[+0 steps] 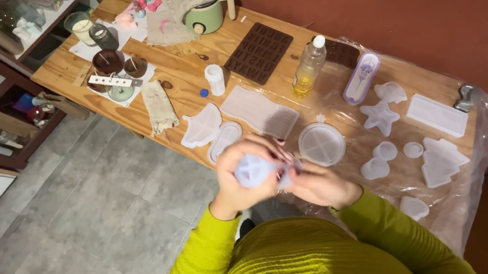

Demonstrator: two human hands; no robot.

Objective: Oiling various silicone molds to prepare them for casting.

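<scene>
Both hands meet close to my chest over the table's near edge. My left hand [237, 181] wraps a pale lilac rubbery mould [256, 169], blurred by motion. My right hand [317, 184] pinches the same mould from the right side. Just beyond the hands lie a round clear mould [321, 143] and an oval clear mould [224, 141] on the wooden table [181, 72]. My sleeves are yellow-green knit.
Several translucent moulds, such as a star [379, 117] and a tree [440, 161], lie on clear plastic sheeting at right. A bottle of yellow liquid [308, 67], a brown letter mould [259, 52], a white cup [214, 79], candles in jars [108, 62] and a green pot [204, 16] stand further back. Grey tile floor lies at left.
</scene>
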